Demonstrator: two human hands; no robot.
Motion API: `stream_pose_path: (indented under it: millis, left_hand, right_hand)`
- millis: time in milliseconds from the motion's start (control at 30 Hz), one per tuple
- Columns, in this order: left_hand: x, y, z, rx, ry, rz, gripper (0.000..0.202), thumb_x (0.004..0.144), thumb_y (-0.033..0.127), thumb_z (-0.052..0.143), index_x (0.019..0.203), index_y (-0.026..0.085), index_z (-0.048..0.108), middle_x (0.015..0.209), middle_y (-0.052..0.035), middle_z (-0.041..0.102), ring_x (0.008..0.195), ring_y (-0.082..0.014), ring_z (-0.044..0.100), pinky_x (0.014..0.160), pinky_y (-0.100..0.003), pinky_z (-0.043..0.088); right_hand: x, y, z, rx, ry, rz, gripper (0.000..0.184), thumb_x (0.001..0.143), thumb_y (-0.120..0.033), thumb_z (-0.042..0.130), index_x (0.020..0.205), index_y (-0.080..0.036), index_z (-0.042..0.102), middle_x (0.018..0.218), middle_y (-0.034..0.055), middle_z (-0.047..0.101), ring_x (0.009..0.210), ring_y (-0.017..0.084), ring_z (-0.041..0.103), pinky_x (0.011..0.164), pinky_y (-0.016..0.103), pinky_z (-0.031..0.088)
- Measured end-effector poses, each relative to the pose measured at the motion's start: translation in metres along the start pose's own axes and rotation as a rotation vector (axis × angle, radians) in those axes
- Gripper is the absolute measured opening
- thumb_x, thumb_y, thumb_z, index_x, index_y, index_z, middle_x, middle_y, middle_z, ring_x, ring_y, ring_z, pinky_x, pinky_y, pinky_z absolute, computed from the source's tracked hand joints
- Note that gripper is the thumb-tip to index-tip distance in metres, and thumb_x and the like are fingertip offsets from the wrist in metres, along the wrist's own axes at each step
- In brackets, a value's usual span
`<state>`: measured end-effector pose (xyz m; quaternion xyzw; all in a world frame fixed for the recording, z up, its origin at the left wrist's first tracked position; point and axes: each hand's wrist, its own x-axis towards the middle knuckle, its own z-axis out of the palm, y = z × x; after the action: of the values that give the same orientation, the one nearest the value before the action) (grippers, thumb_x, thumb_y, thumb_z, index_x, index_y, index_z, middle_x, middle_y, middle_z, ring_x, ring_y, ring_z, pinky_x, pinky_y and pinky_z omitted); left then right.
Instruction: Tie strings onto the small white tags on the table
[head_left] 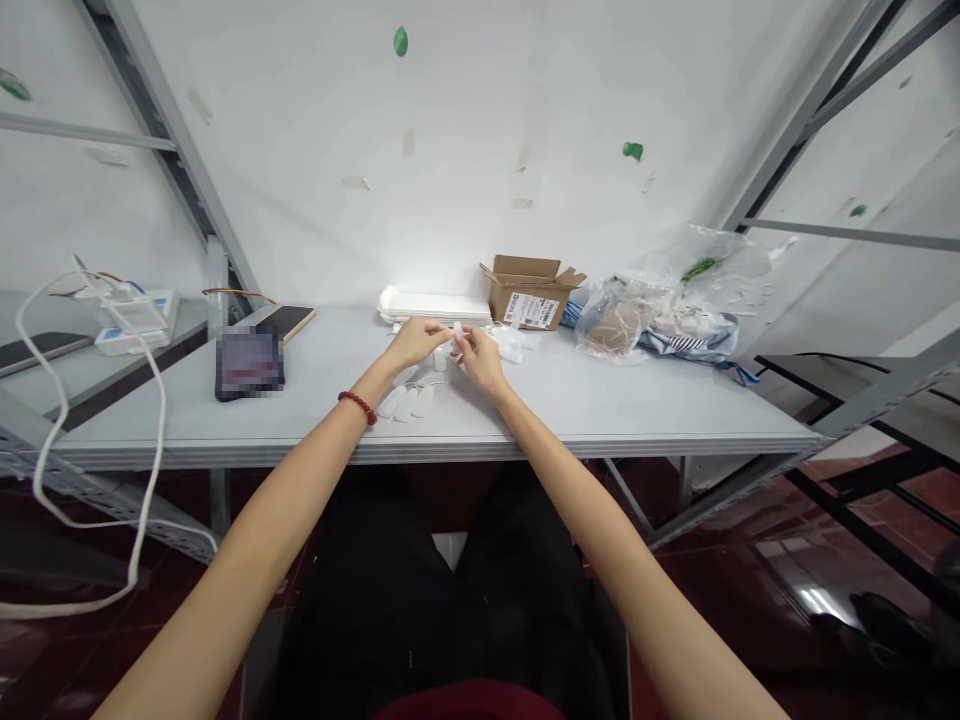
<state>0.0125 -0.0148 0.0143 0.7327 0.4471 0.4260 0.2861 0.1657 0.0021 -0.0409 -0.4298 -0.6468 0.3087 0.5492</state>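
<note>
Table (pixel 585 410): smooth, matt grey top. Small white part (pixel 457 328) mid-table: looks like plastic, too small to read finish. Flat white pieces (pixel 405 403) near it: smooth, plastic by the look. Box (pixel 529 290), far side: matt brown cardboard, printed paper label (pixel 531 310). Far right: clear plastic bag (pixel 611 325), glossy and crinkled, over wrinkled blue cloth (pixel 694 345). Rack posts (pixel 161 125) left: grey metal, low sheen. Far wall (pixel 465 110): matt, scuffed. Left cable (pixel 160 430): smooth white plastic jacket. Floor (pixel 802 560), right: glossy dark red tile, mirroring light.
</note>
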Motion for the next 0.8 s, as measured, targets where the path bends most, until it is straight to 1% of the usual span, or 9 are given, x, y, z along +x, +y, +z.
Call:
stream_pose_path:
  millis: [67, 133, 233, 300, 367, 500, 600, 700, 800]
  left_hand:
    - [-0.002, 0.003, -0.002, 0.092, 0.040, -0.011, 0.025, 0.070, 0.039, 0.067, 0.066, 0.014, 0.072, 0.058, -0.0001, 0.059, 0.063, -0.0149, 0.049, 0.060, -0.027, 0.033]
    - [-0.006, 0.009, -0.001, 0.156, 0.013, -0.018, 0.022, 0.067, 0.036, 0.068, 0.064, 0.014, 0.072, 0.057, -0.0002, 0.059, 0.061, -0.0147, 0.049, 0.059, -0.027, 0.033]
    - [-0.013, 0.021, 0.005, 0.157, -0.157, -0.001, 0.021, 0.066, 0.035, 0.070, 0.067, 0.015, 0.074, 0.062, -0.0015, 0.063, 0.064, -0.0155, 0.051, 0.062, -0.028, 0.036]
    - [-0.016, 0.029, 0.011, 0.125, -0.269, 0.016, 0.022, 0.067, 0.036, 0.070, 0.071, 0.015, 0.076, 0.063, -0.0010, 0.062, 0.064, -0.0151, 0.050, 0.062, -0.028, 0.035]
    - [-0.016, 0.032, 0.018, 0.089, -0.339, 0.026, 0.023, 0.069, 0.037, 0.067, 0.070, 0.015, 0.075, 0.062, -0.0007, 0.060, 0.062, -0.0141, 0.047, 0.061, -0.028, 0.033]
    - [-0.011, 0.029, 0.025, 0.091, -0.377, 0.021, 0.020, 0.068, 0.031, 0.063, 0.058, 0.015, 0.067, 0.056, 0.0008, 0.050, 0.057, -0.0119, 0.038, 0.057, -0.028, 0.026]
    - [-0.008, 0.026, 0.024, 0.107, -0.414, 0.030, 0.019, 0.067, 0.029, 0.062, 0.053, 0.016, 0.061, 0.053, 0.0016, 0.044, 0.057, -0.0115, 0.034, 0.057, -0.029, 0.024]
    - [-0.005, 0.023, 0.022, 0.119, -0.442, 0.028, 0.022, 0.068, 0.030, 0.063, 0.051, 0.017, 0.058, 0.052, 0.0021, 0.040, 0.055, -0.0114, 0.033, 0.056, -0.029, 0.023]
    - [-0.001, 0.021, 0.019, 0.165, -0.474, -0.001, 0.024, 0.067, 0.032, 0.065, 0.050, 0.017, 0.056, 0.051, 0.0023, 0.038, 0.053, -0.0113, 0.033, 0.055, -0.030, 0.022]
  right_hand:
    - [0.003, -0.001, -0.001, 0.120, 0.048, 0.075, 0.019, 0.092, -0.034, 0.060, 0.103, -0.019, 0.060, 0.076, -0.0002, 0.066, 0.064, 0.013, 0.065, 0.064, 0.027, 0.054]
    - [0.005, -0.004, -0.004, 0.264, 0.089, 0.153, 0.014, 0.092, -0.031, 0.061, 0.099, -0.019, 0.057, 0.075, -0.0014, 0.064, 0.063, 0.013, 0.065, 0.063, 0.026, 0.055]
    - [0.007, -0.008, -0.007, 0.478, 0.125, 0.249, 0.008, 0.094, -0.027, 0.058, 0.096, -0.020, 0.055, 0.075, -0.0019, 0.066, 0.067, 0.012, 0.067, 0.067, 0.026, 0.057]
    - [0.007, -0.011, -0.009, 0.592, 0.136, 0.294, 0.006, 0.095, -0.026, 0.056, 0.096, -0.020, 0.054, 0.076, -0.0016, 0.067, 0.070, 0.012, 0.069, 0.069, 0.026, 0.057]
    - [0.007, -0.013, -0.010, 0.669, 0.132, 0.325, 0.008, 0.095, -0.027, 0.058, 0.094, -0.020, 0.054, 0.076, -0.0009, 0.067, 0.073, 0.013, 0.070, 0.069, 0.026, 0.058]
    - [0.004, -0.015, -0.010, 0.695, 0.102, 0.351, 0.021, 0.091, -0.037, 0.065, 0.088, -0.020, 0.054, 0.071, -0.0004, 0.066, 0.074, 0.015, 0.070, 0.067, 0.027, 0.058]
    - [0.002, -0.016, -0.009, 0.657, 0.070, 0.321, 0.025, 0.088, -0.041, 0.068, 0.084, -0.020, 0.055, 0.068, -0.0014, 0.065, 0.072, 0.015, 0.068, 0.066, 0.027, 0.056]
    - [0.001, -0.018, -0.009, 0.649, 0.035, 0.289, 0.024, 0.088, -0.040, 0.069, 0.080, -0.020, 0.057, 0.068, -0.0022, 0.063, 0.067, 0.013, 0.065, 0.064, 0.026, 0.054]
    - [0.000, -0.020, -0.007, 0.683, 0.067, 0.292, 0.019, 0.090, -0.034, 0.066, 0.081, -0.020, 0.058, 0.071, -0.0029, 0.062, 0.064, 0.011, 0.060, 0.061, 0.023, 0.052]
